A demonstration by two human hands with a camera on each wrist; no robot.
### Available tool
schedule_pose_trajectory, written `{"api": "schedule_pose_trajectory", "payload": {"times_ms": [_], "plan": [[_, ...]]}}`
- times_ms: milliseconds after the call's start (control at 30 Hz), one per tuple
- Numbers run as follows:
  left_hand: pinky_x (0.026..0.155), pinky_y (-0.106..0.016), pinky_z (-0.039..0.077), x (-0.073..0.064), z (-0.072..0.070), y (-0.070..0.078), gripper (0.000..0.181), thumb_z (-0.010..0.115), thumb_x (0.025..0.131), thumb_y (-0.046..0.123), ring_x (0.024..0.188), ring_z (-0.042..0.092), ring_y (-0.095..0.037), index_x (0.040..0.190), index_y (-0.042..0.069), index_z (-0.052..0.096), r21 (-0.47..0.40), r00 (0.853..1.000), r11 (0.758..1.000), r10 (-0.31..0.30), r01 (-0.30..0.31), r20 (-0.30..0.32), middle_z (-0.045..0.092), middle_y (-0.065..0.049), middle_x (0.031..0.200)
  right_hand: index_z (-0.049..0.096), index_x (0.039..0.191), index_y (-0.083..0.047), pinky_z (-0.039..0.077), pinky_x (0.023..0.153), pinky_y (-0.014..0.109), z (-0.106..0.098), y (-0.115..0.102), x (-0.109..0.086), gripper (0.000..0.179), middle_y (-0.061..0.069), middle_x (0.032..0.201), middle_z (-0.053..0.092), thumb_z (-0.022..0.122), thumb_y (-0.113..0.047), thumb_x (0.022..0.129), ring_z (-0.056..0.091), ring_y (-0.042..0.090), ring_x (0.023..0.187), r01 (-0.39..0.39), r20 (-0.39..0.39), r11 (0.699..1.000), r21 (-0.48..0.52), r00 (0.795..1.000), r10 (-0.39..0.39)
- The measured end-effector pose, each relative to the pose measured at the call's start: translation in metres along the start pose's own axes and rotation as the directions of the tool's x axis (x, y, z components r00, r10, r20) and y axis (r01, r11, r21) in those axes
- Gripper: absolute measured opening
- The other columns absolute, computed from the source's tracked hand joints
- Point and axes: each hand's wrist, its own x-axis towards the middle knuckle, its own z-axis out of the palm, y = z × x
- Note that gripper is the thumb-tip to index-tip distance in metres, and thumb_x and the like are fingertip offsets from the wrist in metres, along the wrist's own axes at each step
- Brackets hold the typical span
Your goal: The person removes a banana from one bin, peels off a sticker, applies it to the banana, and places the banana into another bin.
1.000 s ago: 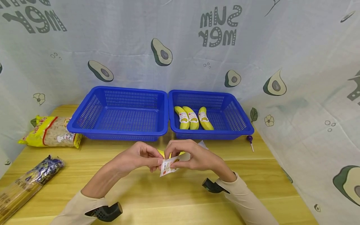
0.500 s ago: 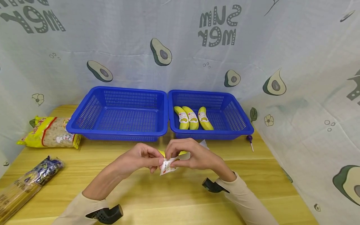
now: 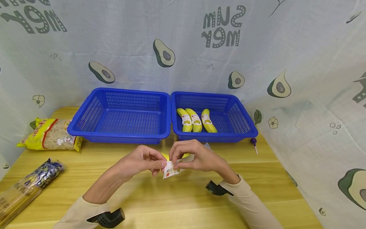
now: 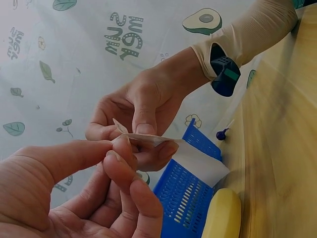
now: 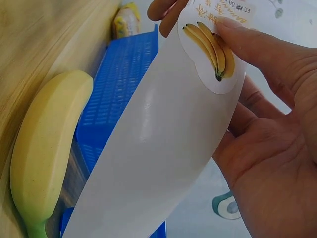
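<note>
A white strip of label backing (image 5: 143,129) carries a sticker (image 5: 213,49) printed with a bunch of bananas. My left hand (image 3: 143,161) pinches the strip's left end between thumb and forefinger. Close beside it, my right hand (image 3: 194,156) pinches the same strip, its thumb lying on the printed sticker. In the left wrist view a small flap of paper (image 4: 119,126) stands up between the two hands. Behind the hands a banana (image 5: 49,144) without a label lies on the table; the hands mostly hide it in the head view.
Three labelled bananas (image 3: 196,122) lie in the right blue basket (image 3: 243,135). Another blue basket (image 3: 120,135) adjoins it on the left. A yellow food bag (image 3: 52,135) and a pack of noodles (image 3: 30,189) lie at left, a purple lollipop (image 3: 254,142) at right.
Both hands stay almost in place, still pinching the strip. The right fingers shift slightly up, and the strip's left end tilts a little between the hands.
</note>
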Motion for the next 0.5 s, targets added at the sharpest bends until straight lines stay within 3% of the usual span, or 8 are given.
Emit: {"api": "schedule_pose_trajectory", "payload": {"times_ms": [233,500], "plan": [[0.069,-0.024,0.055,0.0000,0.0010,-0.0008,0.024,0.069,0.102,0.004,0.066,0.061,-0.011,0.106,-0.019,0.069,0.017,1.000,1.000,-0.021,0.021,-0.022,0.071,-0.007,0.086,0.072,0.096,-0.010,0.063,0.080,0.032,-0.0012,-0.0004,-0.0012,0.018,0.007,0.105,0.072,0.082,0.004,0.093,0.067,0.015,0.093,-0.009,0.009,1.000,-0.005,1.000,0.009],[0.068,-0.025,0.056,0.0008,0.0000,-0.0050,0.021,0.069,0.102,0.005,0.068,0.062,-0.012,0.106,-0.015,0.072,0.067,0.998,0.997,-0.035,0.039,-0.057,0.070,-0.008,0.086,0.074,0.092,-0.011,0.060,0.093,0.035,-0.0039,-0.0028,-0.0011,0.017,0.007,0.112,0.072,0.086,0.000,0.091,0.068,0.020,0.107,-0.029,0.028,0.999,-0.037,0.999,0.030]]}}
